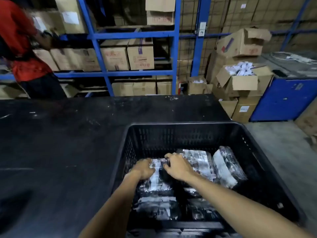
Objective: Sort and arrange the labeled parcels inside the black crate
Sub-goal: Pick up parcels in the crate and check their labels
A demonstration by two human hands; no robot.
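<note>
Our left hand [145, 168] is curled over the far left corner of a wrapped parcel [155, 182] low in the black crate [267, 170], fingers bent down on the film. Just to its right, our right hand [177, 166] grips the same parcel's far edge, fingertips tucked under. Right of that hand lie two more parcels [228, 166], one tilted against the crate wall; others sit nearer us. The shiny wrap looks slippery and soft, probably light, so we judge pinching at corners and edges safer than pressing the flat labeled face.
</note>
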